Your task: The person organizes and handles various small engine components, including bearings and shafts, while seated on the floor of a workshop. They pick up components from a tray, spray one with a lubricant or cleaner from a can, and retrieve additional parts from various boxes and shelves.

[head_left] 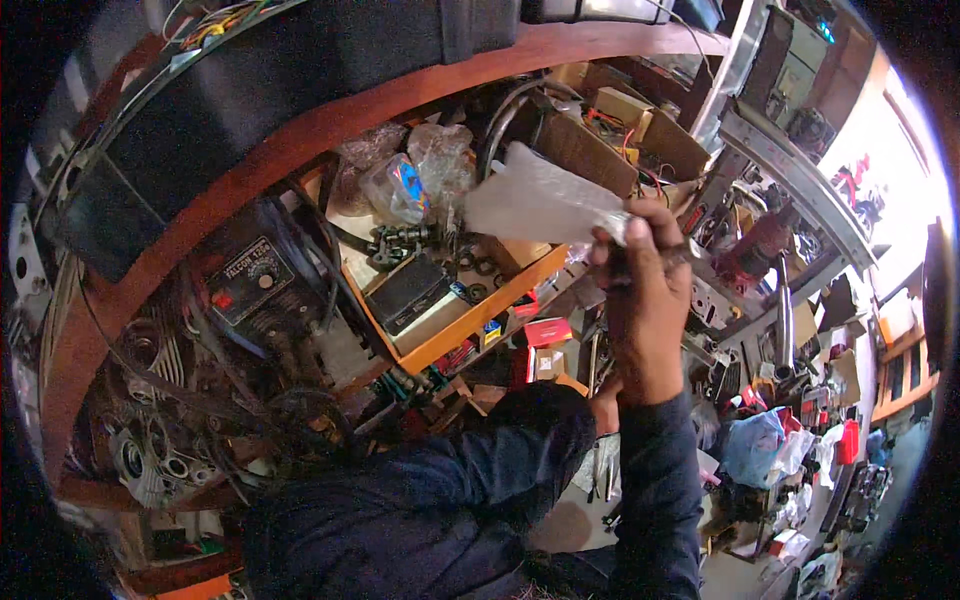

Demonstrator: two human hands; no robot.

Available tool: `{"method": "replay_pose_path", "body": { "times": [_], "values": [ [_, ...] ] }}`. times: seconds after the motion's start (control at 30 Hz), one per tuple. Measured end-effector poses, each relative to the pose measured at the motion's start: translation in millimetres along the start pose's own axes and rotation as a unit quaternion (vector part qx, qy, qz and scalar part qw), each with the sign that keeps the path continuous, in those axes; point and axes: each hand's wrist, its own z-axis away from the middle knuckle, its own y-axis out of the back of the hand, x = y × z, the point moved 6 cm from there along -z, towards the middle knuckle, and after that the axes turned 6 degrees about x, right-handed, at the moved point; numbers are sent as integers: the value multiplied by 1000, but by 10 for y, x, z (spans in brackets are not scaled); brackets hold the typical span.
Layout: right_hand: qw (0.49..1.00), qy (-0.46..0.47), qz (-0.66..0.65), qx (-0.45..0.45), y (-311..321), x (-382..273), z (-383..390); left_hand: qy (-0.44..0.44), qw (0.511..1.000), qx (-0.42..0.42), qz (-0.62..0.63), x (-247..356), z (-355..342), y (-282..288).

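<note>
My right hand (650,300) is raised in front of the open drawer, its fingers closed on one end of a clear plastic bag (545,200). The bag stretches out to the left, flat and whitish, over the drawer. Something shiny shows by the fingers, too blurred to name. Of my left hand (605,408) only a small patch of skin shows beyond the dark sleeve, behind my right wrist; its fingers are hidden. Beneath the bag, the wooden drawer (490,317) holds a black box (408,293), crumpled clear plastic bags (400,190) and dark metal parts (405,245).
A black device with a dial (253,280) lies left of the drawer, near greasy metal parts (150,465). Cardboard boxes with wires (590,150) sit behind. Small red boxes (548,331) lie below the drawer. Metal shelving (790,160) and a blue plastic bag (755,450) are at the right.
</note>
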Motion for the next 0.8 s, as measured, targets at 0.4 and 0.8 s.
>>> {"method": "replay_pose_path", "body": {
  "times": [0.4,0.8],
  "values": [
    [740,282,605,-74,-118,369,-469,6,999,-39,0,41,93,-74],
    [664,405,624,-78,236,779,-711,19,998,-63,0,76,146,-100]
  ]
}}
